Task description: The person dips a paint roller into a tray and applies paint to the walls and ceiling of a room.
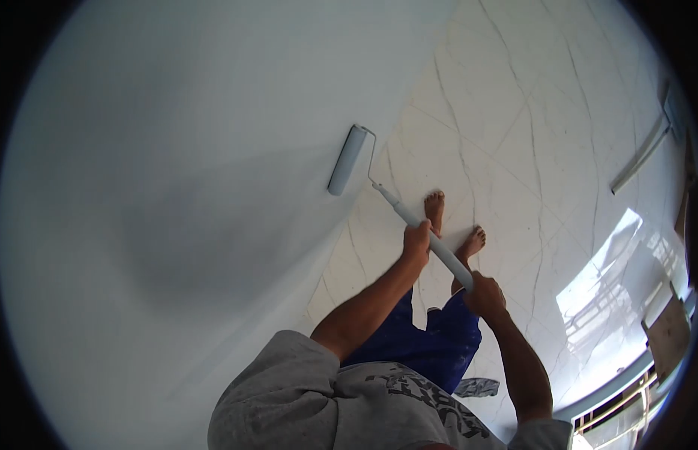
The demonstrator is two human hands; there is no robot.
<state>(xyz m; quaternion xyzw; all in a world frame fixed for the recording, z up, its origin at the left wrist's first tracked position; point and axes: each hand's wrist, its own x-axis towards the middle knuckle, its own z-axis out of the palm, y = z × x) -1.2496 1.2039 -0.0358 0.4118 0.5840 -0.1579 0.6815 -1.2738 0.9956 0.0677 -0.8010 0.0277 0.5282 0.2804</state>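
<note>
A paint roller [347, 161] with a pale grey-blue sleeve lies tilted at the lower part of the pale wall [214, 97]; whether it presses on the wall is hard to tell. Its thin wire frame joins a thick light-grey pole [450, 261]. My left hand [417, 241] is wrapped around the pole's upper part, nearer the roller. Lower down, close to my thigh, my right hand [485, 295] grips the pole's near end. Both hands are closed, and the pole runs diagonally between them in front of my legs.
My bare feet [475, 241] stand on a glossy white veined tile floor [514, 172] beside the wall. Another long-handled tool [640, 157] lies at the far right. A brown board [668, 334] is at the lower right. A dark crumpled item [476, 387] lies by my side.
</note>
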